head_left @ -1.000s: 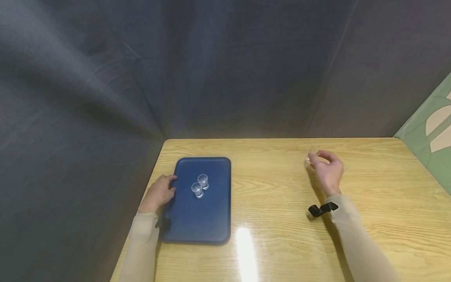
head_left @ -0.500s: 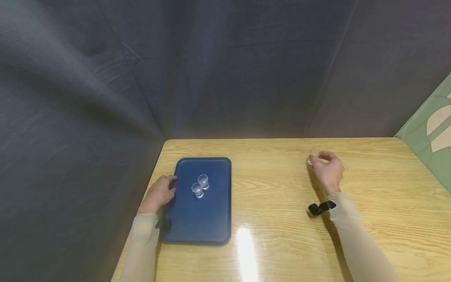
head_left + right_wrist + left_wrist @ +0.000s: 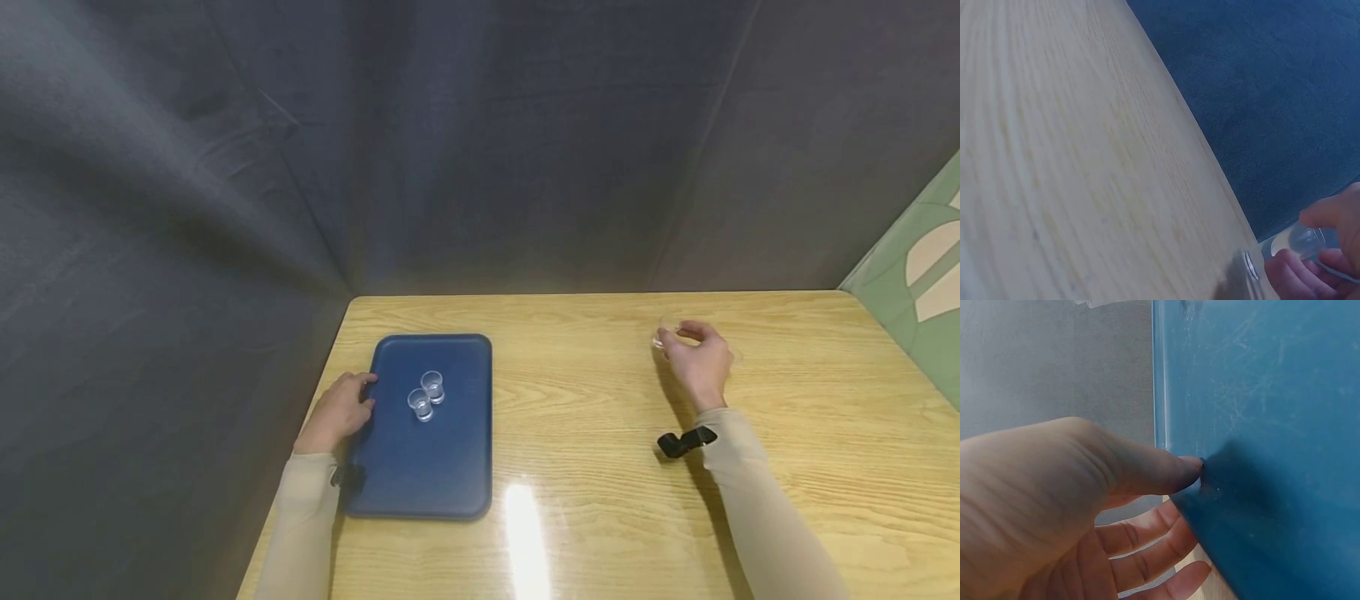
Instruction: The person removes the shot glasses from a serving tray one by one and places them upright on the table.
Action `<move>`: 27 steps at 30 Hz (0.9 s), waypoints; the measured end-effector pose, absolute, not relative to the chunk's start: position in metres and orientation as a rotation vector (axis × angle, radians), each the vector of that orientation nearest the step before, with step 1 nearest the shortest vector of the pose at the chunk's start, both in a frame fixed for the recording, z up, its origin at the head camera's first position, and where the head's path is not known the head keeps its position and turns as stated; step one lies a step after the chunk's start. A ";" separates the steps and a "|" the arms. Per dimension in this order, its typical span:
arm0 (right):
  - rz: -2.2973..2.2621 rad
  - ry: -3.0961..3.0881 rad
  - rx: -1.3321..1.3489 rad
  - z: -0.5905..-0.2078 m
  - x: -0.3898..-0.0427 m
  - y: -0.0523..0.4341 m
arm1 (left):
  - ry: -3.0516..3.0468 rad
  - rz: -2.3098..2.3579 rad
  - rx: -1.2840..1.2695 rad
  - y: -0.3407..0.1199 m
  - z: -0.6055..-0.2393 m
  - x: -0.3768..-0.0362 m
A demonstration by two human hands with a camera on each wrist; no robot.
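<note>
In the head view a blue tray (image 3: 420, 475) lies at the table's left side, with two small clear shot glasses (image 3: 421, 404) standing close together on it. My left hand (image 3: 339, 412) holds the tray's left edge. Its thumb (image 3: 1172, 472) lies over the rim in the left wrist view, while the other fingers are at the outer side. Toward the back right of the table, my right hand (image 3: 700, 360) grips a clear shot glass (image 3: 1297, 240) between thumb and fingers, low over the wood. Fingers hide part of that glass.
A faint clear rim (image 3: 736, 356) shows just right of the right hand. The wooden table (image 3: 577, 417) stretches between tray and right arm. Dark curtains (image 3: 517, 150) border its back and left, and a green patterned panel (image 3: 922, 275) stands at the right.
My right hand stays nearly in place; the glass in its fingers has shifted slightly. The left hand, tray and the two glasses on it have not moved.
</note>
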State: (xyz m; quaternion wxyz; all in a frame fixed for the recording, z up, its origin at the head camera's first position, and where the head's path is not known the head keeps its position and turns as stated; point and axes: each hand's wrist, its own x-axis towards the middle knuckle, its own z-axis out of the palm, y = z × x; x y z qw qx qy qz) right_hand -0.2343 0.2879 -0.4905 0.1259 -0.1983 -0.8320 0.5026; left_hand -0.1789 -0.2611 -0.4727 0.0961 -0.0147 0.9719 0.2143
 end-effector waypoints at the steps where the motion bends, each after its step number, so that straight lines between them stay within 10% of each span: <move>1: 1.477 -2.417 -0.573 -0.490 -0.234 0.288 | 2.881 0.634 -0.040 -0.261 -0.473 -0.179; 27: 1.775 -2.204 -0.240 -0.463 -0.230 0.240 | 2.895 0.620 -0.019 -0.264 -0.472 -0.178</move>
